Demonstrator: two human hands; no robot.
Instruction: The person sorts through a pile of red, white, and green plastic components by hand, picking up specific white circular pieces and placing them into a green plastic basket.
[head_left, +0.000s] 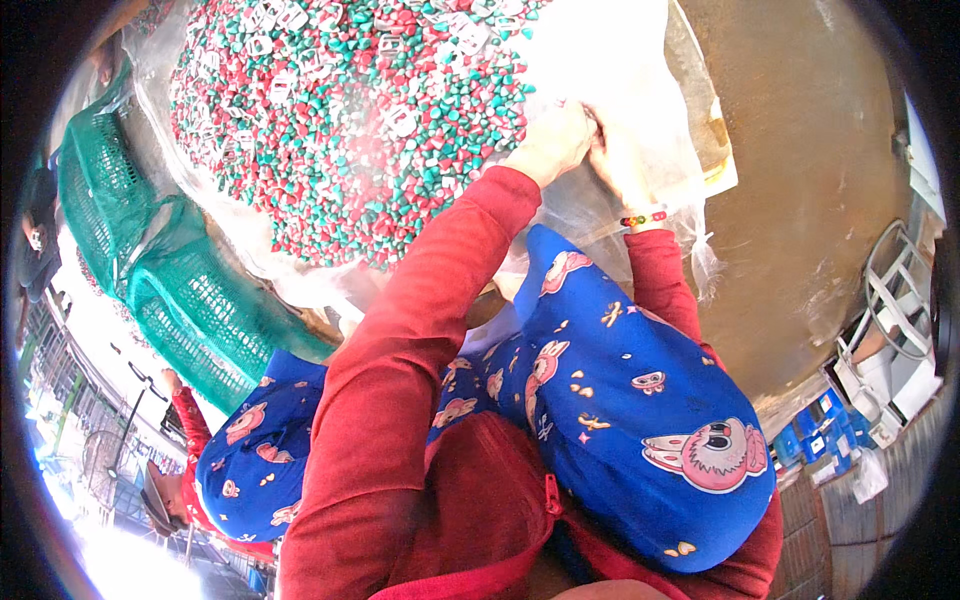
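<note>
Both hands, left hand (553, 143) and right hand (618, 160), grip the clear plastic sheet (610, 60) with closed fingers, its edge running away from the person

Blocking the upper left: a heap of red and green pellets (350, 120) lying on a clear plastic sheet (600, 60), spreading almost to both hands (585, 145). Crowding the left edge: green mesh baskets (150, 260). Leaving open room to the right: bare brown floor (810, 150), running past the sheet's right edge toward a white wire rack (895, 290) and blue boxes (815, 430) at the lower right.
</note>
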